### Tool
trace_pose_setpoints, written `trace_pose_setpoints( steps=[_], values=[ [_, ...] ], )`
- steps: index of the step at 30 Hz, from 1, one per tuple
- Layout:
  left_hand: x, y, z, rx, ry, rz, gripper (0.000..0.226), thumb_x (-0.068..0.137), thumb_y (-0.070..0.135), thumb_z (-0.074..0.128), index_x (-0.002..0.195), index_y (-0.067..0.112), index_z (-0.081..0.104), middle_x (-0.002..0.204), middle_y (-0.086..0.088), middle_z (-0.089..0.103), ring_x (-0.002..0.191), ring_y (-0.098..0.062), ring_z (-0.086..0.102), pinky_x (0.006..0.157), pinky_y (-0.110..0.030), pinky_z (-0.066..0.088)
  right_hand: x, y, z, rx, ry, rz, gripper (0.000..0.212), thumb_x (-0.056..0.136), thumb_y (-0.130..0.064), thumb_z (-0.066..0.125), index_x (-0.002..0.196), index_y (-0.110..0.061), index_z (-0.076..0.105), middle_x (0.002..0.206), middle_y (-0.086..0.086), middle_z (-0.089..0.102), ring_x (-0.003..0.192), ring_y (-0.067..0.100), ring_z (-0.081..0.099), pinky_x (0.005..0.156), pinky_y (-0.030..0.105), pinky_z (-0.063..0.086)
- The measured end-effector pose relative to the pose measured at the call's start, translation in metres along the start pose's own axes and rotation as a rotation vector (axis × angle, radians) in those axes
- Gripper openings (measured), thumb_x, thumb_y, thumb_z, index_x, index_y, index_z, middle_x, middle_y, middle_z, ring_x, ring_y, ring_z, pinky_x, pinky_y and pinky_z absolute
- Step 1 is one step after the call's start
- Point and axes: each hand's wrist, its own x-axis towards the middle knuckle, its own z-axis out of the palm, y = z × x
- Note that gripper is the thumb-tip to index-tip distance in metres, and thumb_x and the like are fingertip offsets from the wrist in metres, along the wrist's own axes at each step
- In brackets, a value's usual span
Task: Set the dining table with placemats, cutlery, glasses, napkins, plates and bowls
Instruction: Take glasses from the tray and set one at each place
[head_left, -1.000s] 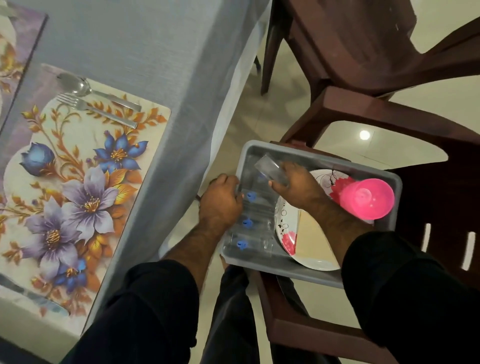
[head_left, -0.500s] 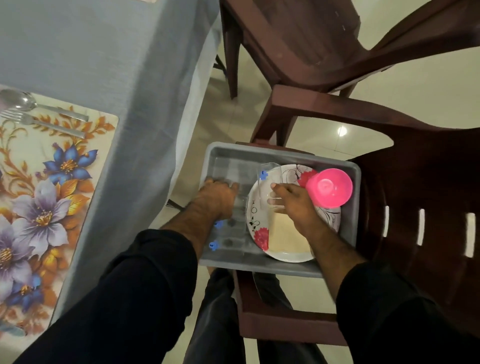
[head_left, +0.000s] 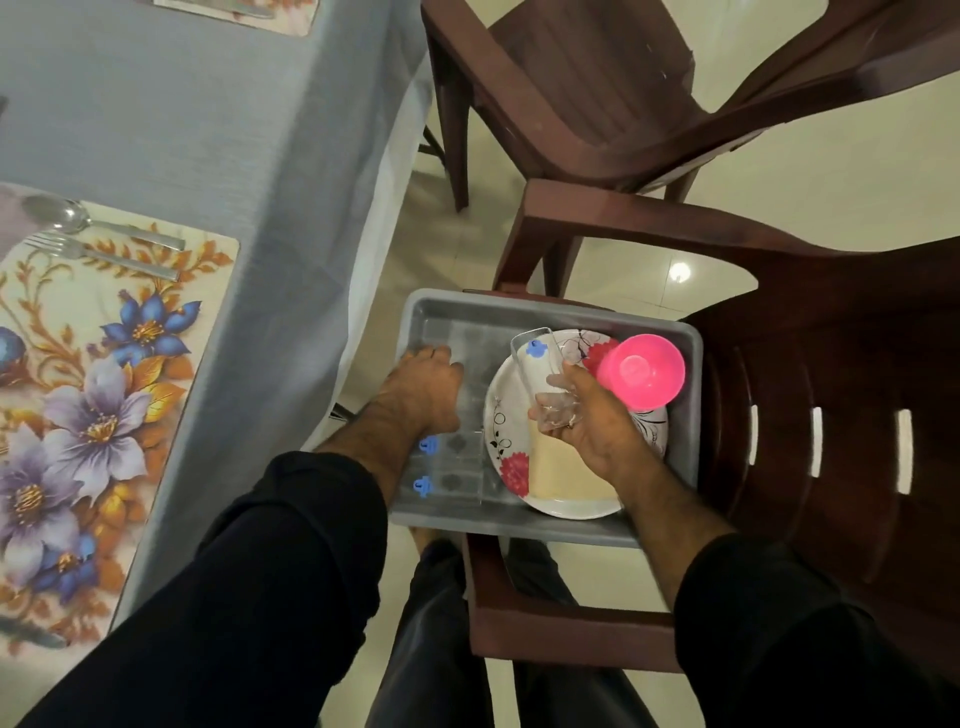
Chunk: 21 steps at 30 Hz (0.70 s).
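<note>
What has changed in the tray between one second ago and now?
The right hand has lifted a glass from the tray and holds it over the plate. The left hand stays on the remaining glasses; the pink bowl has not moved.

Two brown plastic chairs are standing on cream floor tiles (head_left: 613, 270) (glossy): one chair (head_left: 582, 98) at twelve o'clock, another chair (head_left: 831, 395) at three o'clock.
</note>
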Motion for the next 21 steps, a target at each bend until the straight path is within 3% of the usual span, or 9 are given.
trace_pose_setpoints(
  steps=[2, 5, 7, 10, 14, 15, 17, 19, 21],
  values=[
    [-0.009, 0.000, -0.006, -0.329, 0.065, -0.052, 0.074, 0.074, 0.039, 0.087, 0.139, 0.026, 0.054, 0.131, -0.003, 0.053, 0.119, -0.025, 0.055, 0.103, -0.045, 0.053, -0.007, -0.003, -0.001, 0.054, -0.031, -0.008, 0.055, 0.098, -0.050, 0.066, 0.126, -0.003, 0.060, 0.100, 0.021, 0.075, 0.096, 0.041, 0.072, 0.080, 0.042, 0.058],
    [-0.037, -0.006, -0.016, -0.753, 0.158, -0.155, 0.071, 0.068, 0.024, 0.096, 0.130, 0.028, 0.062, 0.121, 0.004, 0.061, 0.104, -0.019, 0.064, 0.084, -0.032, 0.056, -0.024, -0.010, 0.002, 0.084, -0.115, -0.045, 0.073, 0.080, -0.051, 0.083, 0.127, 0.000, 0.060, 0.112, 0.024, 0.072, 0.105, 0.045, 0.071, 0.087, 0.050, 0.062],
    [-0.065, -0.014, -0.022, -0.933, 0.214, -0.211, 0.074, 0.064, 0.023, 0.100, 0.127, 0.027, 0.061, 0.119, 0.004, 0.065, 0.100, -0.019, 0.067, 0.078, -0.030, 0.056, -0.039, -0.018, 0.009, 0.072, -0.177, -0.058, 0.077, 0.068, -0.041, 0.096, 0.127, -0.004, 0.062, 0.115, 0.024, 0.072, 0.105, 0.042, 0.071, 0.093, 0.054, 0.060],
    [-0.118, -0.029, -0.031, -1.154, 0.266, -0.294, 0.075, 0.060, 0.024, 0.104, 0.116, 0.025, 0.054, 0.112, 0.002, 0.067, 0.091, -0.019, 0.069, 0.061, -0.030, 0.056, -0.063, -0.036, 0.024, 0.015, -0.221, -0.075, 0.064, 0.072, -0.018, 0.085, 0.131, -0.006, 0.063, 0.110, 0.018, 0.075, 0.099, 0.033, 0.073, 0.092, 0.048, 0.057],
    [-0.201, -0.046, -0.041, -1.340, 0.336, -0.344, 0.069, 0.057, 0.015, 0.104, 0.111, 0.017, 0.061, 0.105, -0.014, 0.073, 0.090, -0.027, 0.074, 0.079, -0.056, 0.064, -0.108, -0.059, 0.063, -0.134, -0.359, -0.084, 0.077, 0.060, -0.018, 0.095, 0.129, -0.001, 0.065, 0.115, 0.018, 0.074, 0.101, 0.034, 0.072, 0.090, 0.048, 0.060],
    [-0.223, -0.050, -0.044, -1.383, 0.357, -0.349, 0.068, 0.058, 0.009, 0.103, 0.113, 0.012, 0.063, 0.108, -0.020, 0.072, 0.086, -0.025, 0.072, 0.079, -0.056, 0.064, -0.120, -0.062, 0.075, -0.193, -0.392, -0.094, 0.072, 0.064, -0.014, 0.092, 0.129, -0.002, 0.065, 0.116, 0.019, 0.074, 0.102, 0.035, 0.071, 0.088, 0.048, 0.060],
    [-0.263, -0.059, -0.046, -1.429, 0.390, -0.335, 0.065, 0.063, -0.002, 0.099, 0.118, 0.001, 0.064, 0.112, -0.026, 0.069, 0.080, -0.016, 0.069, 0.072, -0.040, 0.064, -0.144, -0.064, 0.103, -0.308, -0.455, -0.109, 0.058, 0.071, -0.005, 0.083, 0.127, -0.003, 0.066, 0.116, 0.020, 0.074, 0.103, 0.036, 0.071, 0.085, 0.046, 0.060],
    [-0.297, -0.068, -0.042, -1.462, 0.416, -0.333, 0.062, 0.065, -0.005, 0.097, 0.119, 0.002, 0.066, 0.113, -0.025, 0.069, 0.082, -0.012, 0.068, 0.063, -0.022, 0.058, -0.167, -0.061, 0.133, -0.412, -0.498, -0.121, 0.052, 0.075, -0.001, 0.083, 0.124, -0.002, 0.067, 0.120, 0.024, 0.073, 0.105, 0.040, 0.072, 0.091, 0.052, 0.060],
    [-0.325, -0.079, -0.033, -1.511, 0.461, -0.333, 0.063, 0.063, 0.000, 0.099, 0.117, 0.010, 0.067, 0.115, -0.019, 0.070, 0.092, -0.016, 0.069, 0.066, -0.018, 0.057, -0.184, -0.052, 0.164, -0.499, -0.529, -0.125, 0.048, 0.076, 0.000, 0.083, 0.122, -0.004, 0.069, 0.120, 0.024, 0.073, 0.110, 0.045, 0.071, 0.099, 0.059, 0.056]
  ],
)
